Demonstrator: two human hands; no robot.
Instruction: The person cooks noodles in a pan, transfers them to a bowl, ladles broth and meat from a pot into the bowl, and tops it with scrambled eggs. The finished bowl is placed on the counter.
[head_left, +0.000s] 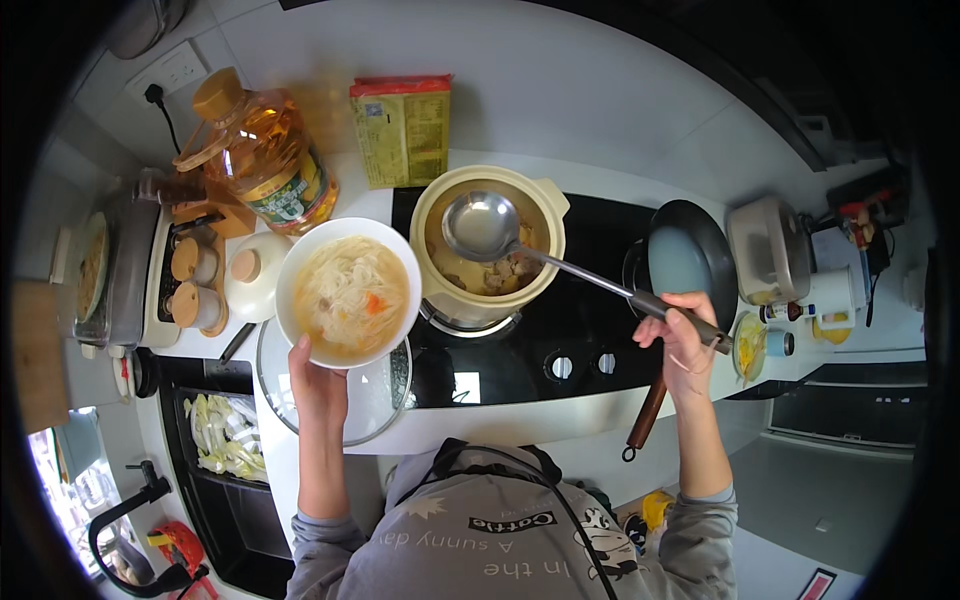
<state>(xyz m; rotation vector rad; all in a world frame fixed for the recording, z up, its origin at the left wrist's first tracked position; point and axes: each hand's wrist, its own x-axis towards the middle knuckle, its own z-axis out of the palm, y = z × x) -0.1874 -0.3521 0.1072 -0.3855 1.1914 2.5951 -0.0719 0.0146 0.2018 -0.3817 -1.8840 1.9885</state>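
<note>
My left hand holds up a white bowl by its near rim and underside. Noodles in broth with bits of orange fill it. In my right hand is the dark handle of a metal ladle, whose bowl hangs over a cream clay pot. Broth and chunks of what looks like meat lie inside the pot, which stands on the black glass hob. Beneath and in front of the white bowl lies a glass lid; a cream pot lid is left of the bowl.
A large oil bottle and a yellow-green packet stand at the back. A dark frying pan is on the right, its brown handle jutting past the counter edge. Leafy vegetables lie in the sink at left, near wooden-lidded jars.
</note>
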